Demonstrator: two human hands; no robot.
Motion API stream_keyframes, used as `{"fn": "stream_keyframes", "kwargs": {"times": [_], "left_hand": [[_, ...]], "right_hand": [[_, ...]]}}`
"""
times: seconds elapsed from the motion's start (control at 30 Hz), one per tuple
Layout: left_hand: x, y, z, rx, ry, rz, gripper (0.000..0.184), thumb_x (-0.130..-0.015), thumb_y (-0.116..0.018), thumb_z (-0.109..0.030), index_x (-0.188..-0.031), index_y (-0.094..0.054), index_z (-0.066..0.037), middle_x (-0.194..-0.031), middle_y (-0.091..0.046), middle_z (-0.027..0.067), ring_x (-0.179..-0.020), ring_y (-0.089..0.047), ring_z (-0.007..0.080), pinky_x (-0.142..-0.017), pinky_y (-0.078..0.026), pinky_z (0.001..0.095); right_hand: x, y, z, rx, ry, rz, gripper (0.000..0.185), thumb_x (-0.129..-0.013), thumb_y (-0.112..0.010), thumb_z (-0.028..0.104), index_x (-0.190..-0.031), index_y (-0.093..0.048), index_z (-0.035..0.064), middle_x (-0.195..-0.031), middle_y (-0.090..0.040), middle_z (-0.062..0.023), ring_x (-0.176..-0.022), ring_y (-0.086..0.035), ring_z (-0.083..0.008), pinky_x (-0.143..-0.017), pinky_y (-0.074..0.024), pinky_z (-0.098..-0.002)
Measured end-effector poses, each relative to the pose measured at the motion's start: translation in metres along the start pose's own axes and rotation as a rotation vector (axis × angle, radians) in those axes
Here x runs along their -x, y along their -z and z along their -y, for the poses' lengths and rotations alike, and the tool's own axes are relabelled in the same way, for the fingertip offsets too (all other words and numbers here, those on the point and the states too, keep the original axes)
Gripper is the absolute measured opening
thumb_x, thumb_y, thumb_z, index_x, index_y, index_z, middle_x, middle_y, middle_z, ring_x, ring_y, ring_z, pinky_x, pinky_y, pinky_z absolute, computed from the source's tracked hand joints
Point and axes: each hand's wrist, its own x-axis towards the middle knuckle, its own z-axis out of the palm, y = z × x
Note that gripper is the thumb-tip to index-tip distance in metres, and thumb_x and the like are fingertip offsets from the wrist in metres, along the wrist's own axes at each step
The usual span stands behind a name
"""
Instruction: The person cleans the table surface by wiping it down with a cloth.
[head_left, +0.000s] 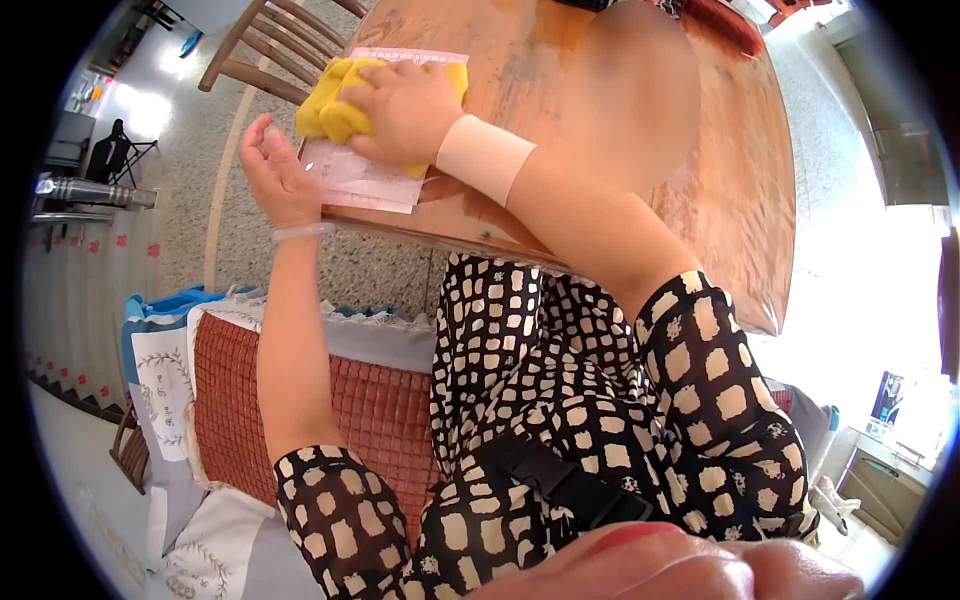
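Note:
A yellow cloth lies bunched over some papers at the left corner of the wooden table. My right hand presses on the cloth from above, its fingers spread over it and a pale band round the wrist. Just off the table's left edge, my left hand is raised beside the cloth and papers, holding nothing, with its fingers apart and a clear bracelet at the wrist. The part of the cloth beneath my right palm is hidden.
A wooden chair stands past the table's left side. Behind the table's near edge is a seat with a reddish-brown woven mat. A dark red object lies at the table's far edge. A blurred patch covers part of the tabletop.

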Motion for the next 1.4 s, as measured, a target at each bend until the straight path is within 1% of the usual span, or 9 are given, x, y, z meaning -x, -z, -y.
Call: {"fn": "stream_keyframes", "kwargs": {"times": [0.2, 0.5, 0.67, 0.73, 0.8, 0.93, 1.13, 1.23, 1.4], "left_hand": [[-0.003, -0.004, 0.007, 0.175, 0.068, -0.015, 0.035, -0.101, -0.043, -0.027, -0.115, -0.053, 0.003, -0.114, -0.061, 0.0121, -0.103, -0.056, 0.0198, -0.094, -0.042, 0.0318], [-0.007, -0.005, 0.011, -0.189, 0.235, 0.164, 0.042, -0.091, -0.059, -0.044, -0.109, -0.059, -0.005, -0.099, -0.067, 0.0103, -0.088, -0.063, 0.021, -0.078, -0.049, 0.0331], [-0.007, -0.004, -0.001, -0.251, 0.248, 0.19, 0.042, -0.091, -0.06, -0.043, -0.108, -0.06, -0.005, -0.096, -0.068, 0.0102, -0.087, -0.065, 0.0227, -0.078, -0.05, 0.0343], [-0.008, -0.003, 0.002, -0.256, 0.227, 0.198, 0.042, -0.092, -0.059, -0.043, -0.108, -0.06, -0.004, -0.096, -0.068, 0.0108, -0.087, -0.065, 0.0231, -0.078, -0.05, 0.0347], [-0.008, -0.003, 0.004, -0.251, 0.214, 0.2, 0.041, -0.092, -0.059, -0.042, -0.108, -0.059, -0.004, -0.097, -0.068, 0.0114, -0.088, -0.065, 0.0233, -0.079, -0.05, 0.0349], [-0.008, -0.004, -0.005, -0.27, 0.263, 0.214, 0.04, -0.093, -0.058, -0.039, -0.108, -0.06, -0.003, -0.097, -0.068, 0.0119, -0.088, -0.065, 0.0222, -0.079, -0.05, 0.0343], [-0.007, -0.003, -0.002, -0.253, 0.26, 0.226, 0.036, -0.095, -0.057, -0.035, -0.108, -0.06, -0.001, -0.099, -0.067, 0.012, -0.089, -0.063, 0.0207, -0.08, -0.049, 0.0326], [-0.005, -0.004, 0.0, -0.256, 0.261, 0.236, 0.036, -0.095, -0.057, -0.034, -0.108, -0.06, -0.002, -0.1, -0.066, 0.0119, -0.09, -0.063, 0.0203, -0.081, -0.049, 0.0325], [-0.006, -0.003, -0.002, -0.278, 0.26, 0.245, 0.035, -0.095, -0.057, -0.034, -0.108, -0.06, -0.002, -0.101, -0.066, 0.0121, -0.091, -0.063, 0.0206, -0.082, -0.049, 0.0328]], "right_hand": [[0.032, 0.016, 0.017, -0.075, 0.156, 0.04, 0.049, -0.073, -0.065, 0.044, -0.117, -0.063, 0.0233, -0.128, -0.058, -0.0057, -0.11, -0.058, -0.0271, -0.092, -0.0409, -0.046], [0.099, 0.063, -0.035, -0.273, 0.313, 0.089, 0.048, -0.076, -0.067, 0.038, -0.121, -0.061, 0.0207, -0.13, -0.055, -0.0085, -0.117, -0.053, -0.0291, -0.101, -0.037, -0.0466], [0.092, 0.083, -0.08, -0.596, 0.397, 0.328, 0.044, -0.091, -0.055, 0.044, -0.128, -0.058, 0.0186, -0.129, -0.058, -0.0116, -0.117, -0.054, -0.0309, -0.102, -0.0398, -0.0404], [0.074, 0.099, -0.106, -0.769, 0.147, 0.39, 0.043, -0.093, -0.053, 0.04, -0.128, -0.057, 0.0166, -0.12, -0.063, -0.0144, -0.11, -0.059, -0.0321, -0.095, -0.0462, -0.0376], [0.054, 0.127, -0.115, -0.29, -0.153, 0.398, 0.043, -0.092, -0.054, 0.035, -0.13, -0.055, 0.016, -0.111, -0.065, -0.0156, -0.102, -0.062, -0.0329, -0.088, -0.0498, -0.0397], [0.038, 0.101, -0.21, 0.416, 0.083, 0.132, 0.068, -0.087, -0.057, 0.019, -0.148, -0.028, 0.028, -0.089, -0.062, -0.0146, -0.077, -0.065, -0.0302, -0.067, -0.0535, -0.0421], [0.017, 0.113, -0.218, 0.55, -0.313, 0.456, 0.06, -0.089, -0.049, 0.021, -0.147, -0.034, 0.0282, -0.093, -0.066, -0.016, -0.075, -0.066, -0.0306, -0.063, -0.0512, -0.0437], [0.021, 0.1, -0.235, 0.649, -0.136, 0.274, 0.068, -0.09, -0.042, 0.009, -0.151, -0.023, 0.0327, -0.082, -0.065, -0.0154, -0.061, -0.064, -0.0292, -0.05, -0.0481, -0.0416], [0.018, 0.097, -0.244, 0.667, -0.173, 0.353, 0.067, -0.091, -0.042, 0.013, -0.151, -0.021, 0.032, -0.077, -0.067, -0.0126, -0.061, -0.065, -0.028, -0.053, -0.0493, -0.0431]]}}
